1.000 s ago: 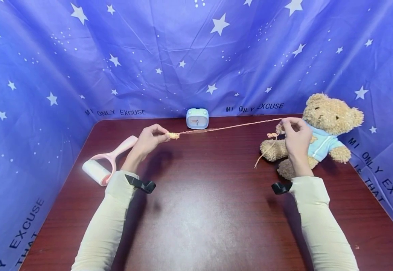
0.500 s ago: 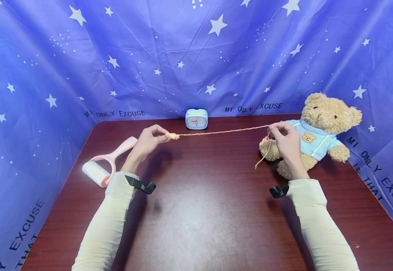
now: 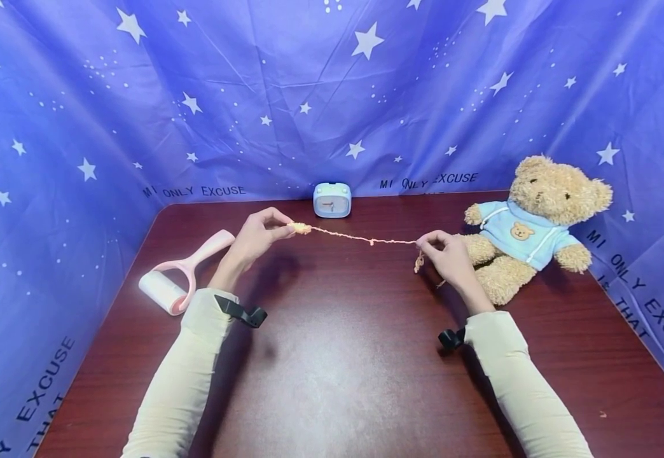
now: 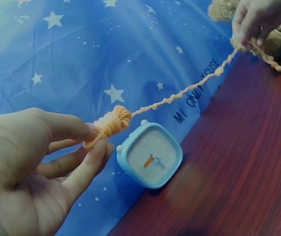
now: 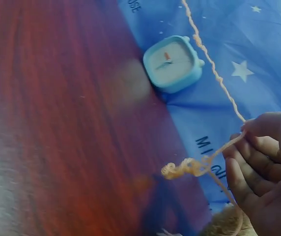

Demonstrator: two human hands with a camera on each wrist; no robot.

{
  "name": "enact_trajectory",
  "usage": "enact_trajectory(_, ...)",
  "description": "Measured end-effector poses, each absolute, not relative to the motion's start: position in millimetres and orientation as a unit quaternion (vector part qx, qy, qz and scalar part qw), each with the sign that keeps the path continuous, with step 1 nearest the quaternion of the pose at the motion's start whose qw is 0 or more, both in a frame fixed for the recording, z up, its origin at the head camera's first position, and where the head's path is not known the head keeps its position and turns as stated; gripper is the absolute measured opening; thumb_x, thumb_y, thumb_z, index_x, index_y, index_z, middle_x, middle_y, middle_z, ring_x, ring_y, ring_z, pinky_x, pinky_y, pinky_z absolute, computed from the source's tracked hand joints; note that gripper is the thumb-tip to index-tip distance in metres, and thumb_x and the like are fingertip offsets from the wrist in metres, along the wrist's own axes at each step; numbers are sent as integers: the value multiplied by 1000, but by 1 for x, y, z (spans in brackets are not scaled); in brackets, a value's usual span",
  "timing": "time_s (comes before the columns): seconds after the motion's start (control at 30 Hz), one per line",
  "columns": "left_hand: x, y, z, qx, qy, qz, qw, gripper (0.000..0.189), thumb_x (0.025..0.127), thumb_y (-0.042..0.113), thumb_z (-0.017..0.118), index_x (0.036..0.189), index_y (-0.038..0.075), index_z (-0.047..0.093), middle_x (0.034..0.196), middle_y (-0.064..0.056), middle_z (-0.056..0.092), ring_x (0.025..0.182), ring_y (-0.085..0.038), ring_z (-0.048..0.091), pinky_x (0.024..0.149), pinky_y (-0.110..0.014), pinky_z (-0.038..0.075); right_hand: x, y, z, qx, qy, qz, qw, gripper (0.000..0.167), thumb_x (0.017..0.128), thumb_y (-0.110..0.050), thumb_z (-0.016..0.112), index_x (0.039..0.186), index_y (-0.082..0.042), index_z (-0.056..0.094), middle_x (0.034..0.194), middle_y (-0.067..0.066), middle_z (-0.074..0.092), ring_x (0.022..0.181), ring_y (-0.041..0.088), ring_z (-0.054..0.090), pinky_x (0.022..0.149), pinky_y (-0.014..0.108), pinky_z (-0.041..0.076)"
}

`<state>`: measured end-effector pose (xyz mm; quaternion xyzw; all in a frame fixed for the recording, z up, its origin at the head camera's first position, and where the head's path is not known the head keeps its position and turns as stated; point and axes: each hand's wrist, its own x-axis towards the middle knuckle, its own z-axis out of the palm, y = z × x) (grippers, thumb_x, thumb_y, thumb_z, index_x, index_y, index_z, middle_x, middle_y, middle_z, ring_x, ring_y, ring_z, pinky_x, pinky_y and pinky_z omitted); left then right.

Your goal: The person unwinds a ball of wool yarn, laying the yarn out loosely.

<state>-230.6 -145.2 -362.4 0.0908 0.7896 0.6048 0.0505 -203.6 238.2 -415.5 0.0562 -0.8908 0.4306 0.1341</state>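
Note:
An orange-yellow string (image 3: 355, 238) stretches between both hands above the table, sagging slightly and twisted into small kinks. My left hand (image 3: 256, 240) pinches a wound bundle of the string (image 4: 113, 124) between thumb and fingers. On the other side my right hand (image 3: 448, 256) pinches the string with thumb and forefinger. Below the right fingertips hangs a curled, twisted tail of string (image 5: 184, 168), and a thinner strand runs down past the palm in the right wrist view.
A blue alarm clock (image 3: 332, 201) stands at the table's back edge. A pink-handled lint roller (image 3: 166, 292) lies at left. At right sits a teddy bear (image 3: 544, 216) in a blue top. Starry blue cloth (image 3: 286, 83) surrounds the dark red table (image 3: 332, 356).
My right hand has moved left and toward me, away from the teddy bear. The string between the hands has shortened, slackened and kinked. The left hand has shifted slightly right.

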Motion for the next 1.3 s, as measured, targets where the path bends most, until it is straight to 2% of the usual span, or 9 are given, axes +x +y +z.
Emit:
enact_trajectory(0.07,-231,-143,-362,99,784,610,55,22,87,7,69,104,-4,60,100,-20,67,97,-30,69,93,-43,52,-203,235,-418,67,-896,421,125,13,91,-15,65,93,-4,69,85,14,70,70,-2,54,76,19,43)
enact_trajectory(0.1,-231,-143,-361,103,783,611,55,22,87,7,69,103,-4,60,101,-20,67,95,-28,69,92,-43,52,-203,234,-419,72,-898,416,119,12,91,-14,64,93,-4,69,85,14,70,70,0,54,68,19,43)
enact_trajectory(0.13,-231,-142,-361,108,782,611,56,21,87,6,69,103,-4,60,101,-21,67,93,-25,69,92,-42,53,-202,233,-419,74,-901,412,114,11,91,-14,65,93,-4,69,85,13,70,70,1,54,67,18,43)
enact_trajectory(0.27,-231,-140,-361,122,780,611,61,20,87,6,69,103,-4,61,100,-21,67,85,-11,68,86,-31,55,-200,227,-421,77,-903,413,91,11,91,-17,65,94,-7,68,86,11,71,73,10,61,64,16,43)
enact_trajectory(0.4,-230,-138,-360,130,784,604,60,20,86,8,70,101,-2,61,96,-16,68,82,-10,67,81,-24,54,-199,219,-420,89,-893,435,72,12,92,-17,64,95,-6,67,86,12,71,78,23,66,63,17,45)
enact_trajectory(0.53,-230,-137,-359,138,790,595,53,19,86,11,71,100,0,62,95,-17,69,82,-17,68,78,-24,53,-201,209,-417,95,-889,443,68,13,92,-20,65,96,-8,67,87,10,71,77,18,64,67,20,46)
enact_trajectory(0.73,-228,-135,-355,154,790,592,46,21,85,12,72,100,0,64,92,-11,69,87,-21,68,80,-28,52,-205,187,-414,99,-881,455,84,13,90,-22,67,97,-11,67,91,6,70,81,13,62,73,22,48)
enact_trajectory(1.03,-229,-129,-351,137,808,572,31,23,84,16,73,100,2,65,91,-5,69,80,-9,64,77,-25,50,-212,150,-413,114,-844,518,81,17,89,-23,68,100,-9,67,96,8,70,86,17,63,80,27,52)
enact_trajectory(1.3,-230,-124,-348,145,802,579,16,21,84,15,74,98,1,65,91,-3,68,80,-10,63,78,-27,52,-214,115,-414,129,-810,568,72,22,89,-22,68,106,-7,69,102,11,71,90,23,66,84,36,53)
